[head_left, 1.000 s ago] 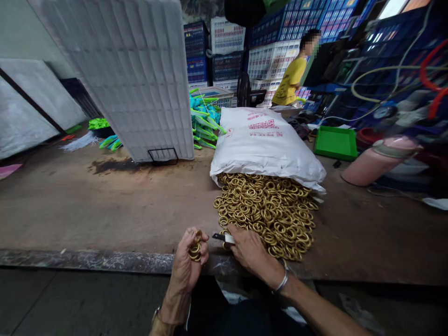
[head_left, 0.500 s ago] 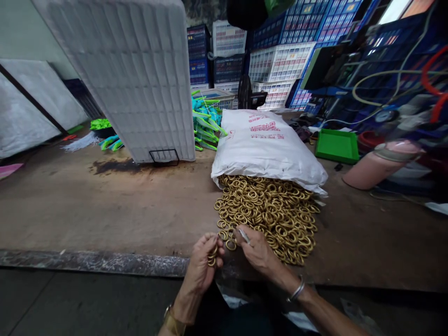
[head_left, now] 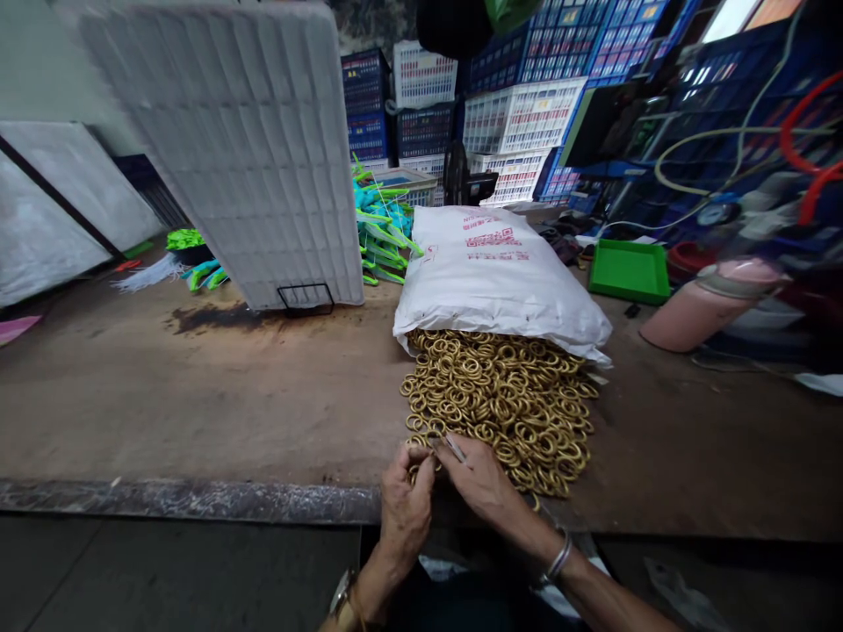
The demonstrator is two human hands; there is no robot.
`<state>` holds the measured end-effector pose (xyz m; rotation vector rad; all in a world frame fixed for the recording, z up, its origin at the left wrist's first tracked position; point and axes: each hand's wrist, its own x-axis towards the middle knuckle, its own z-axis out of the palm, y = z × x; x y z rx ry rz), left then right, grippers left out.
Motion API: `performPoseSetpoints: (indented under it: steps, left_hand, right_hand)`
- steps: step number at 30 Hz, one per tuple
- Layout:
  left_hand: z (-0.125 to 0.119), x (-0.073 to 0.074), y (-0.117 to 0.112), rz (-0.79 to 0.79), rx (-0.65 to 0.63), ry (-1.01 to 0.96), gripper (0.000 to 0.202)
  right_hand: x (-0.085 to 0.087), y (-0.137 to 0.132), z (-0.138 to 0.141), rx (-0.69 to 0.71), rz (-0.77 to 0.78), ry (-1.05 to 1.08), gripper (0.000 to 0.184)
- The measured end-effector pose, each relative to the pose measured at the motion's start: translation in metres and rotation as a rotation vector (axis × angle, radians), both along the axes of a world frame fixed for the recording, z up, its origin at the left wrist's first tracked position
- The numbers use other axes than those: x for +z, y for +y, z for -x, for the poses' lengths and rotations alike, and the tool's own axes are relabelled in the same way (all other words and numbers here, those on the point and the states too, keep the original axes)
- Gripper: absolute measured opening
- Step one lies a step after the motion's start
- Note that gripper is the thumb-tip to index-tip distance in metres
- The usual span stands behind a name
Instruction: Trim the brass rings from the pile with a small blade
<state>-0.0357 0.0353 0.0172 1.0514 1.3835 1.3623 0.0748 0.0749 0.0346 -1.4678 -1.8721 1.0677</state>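
Gold-coloured rings [head_left: 493,395] spill in a heap from the mouth of a white printed sack [head_left: 500,263] on the table. At the heap's near left edge, my left hand [head_left: 407,505] is closed, with a gold ring [head_left: 414,474] partly showing between its thumb and fingers. Close beside it on the right, my right hand [head_left: 479,478] is closed around a thin, silvery, pen-like tool [head_left: 456,448]; its exact kind is unclear. The fingertips of both hands nearly meet, and what lies between them is partly hidden.
A tall ribbed white panel [head_left: 243,158] stands in a black wire holder on the wooden table [head_left: 132,395]. Green and blue hangers [head_left: 382,233] lie behind it. To the right are a green tray [head_left: 629,270] and a pink bottle [head_left: 708,307]. Stacked crates [head_left: 520,114] fill the back.
My left hand has moved right, toward my right hand, and turned so its back shows more. The right hand keeps the tool at nearly the same spot. The view has shifted slightly.
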Motion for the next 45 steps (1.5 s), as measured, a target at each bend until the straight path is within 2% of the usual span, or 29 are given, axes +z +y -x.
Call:
performPoseSetpoints:
  steps: [3, 10, 17, 20, 23, 27, 33, 39, 42, 45]
  left_hand:
    - [0.0, 0.002, 0.0, -0.077, 0.019, 0.056, 0.013]
    - [0.002, 0.014, 0.001, 0.273, -0.135, -0.218, 0.028]
    - [0.005, 0.016, -0.003, 0.31, -0.203, -0.553, 0.028]
    - [0.006, 0.017, -0.003, 0.284, -0.187, -0.616, 0.028]
    - [0.005, 0.02, -0.003, 0.266, -0.151, -0.612, 0.028]
    - [0.003, 0.021, -0.002, 0.258, -0.126, -0.57, 0.028]
    - [0.006, 0.018, -0.007, 0.25, -0.087, -0.445, 0.025]
    - [0.018, 0.029, -0.031, 0.301, -0.204, -0.535, 0.021]
    - [0.026, 0.03, -0.033, 0.281, -0.176, -0.689, 0.021]
    - [0.034, 0.026, -0.026, 0.252, -0.124, -0.787, 0.024]
  right_hand:
    - [0.004, 0.003, 0.0, -0.01, 0.116, 0.103, 0.03]
    - [0.007, 0.001, -0.001, -0.037, 0.059, 0.092, 0.031]
    - [0.01, 0.003, -0.002, -0.024, 0.125, 0.198, 0.03]
    - [0.007, 0.001, -0.003, -0.027, 0.023, 0.085, 0.025]
    - [0.002, -0.005, -0.006, 0.08, -0.13, -0.145, 0.012]
    - [0.0, -0.012, -0.008, 0.183, -0.214, -0.409, 0.024]
    - [0.002, -0.013, -0.004, 0.152, -0.263, -0.689, 0.03]
    - [0.013, -0.002, -0.012, 0.038, -0.202, -0.793, 0.022]
    - [0.014, -0.004, -0.013, 0.111, -0.256, -0.728, 0.023]
    - [0.0, -0.014, -0.008, 0.18, -0.276, -0.685, 0.025]
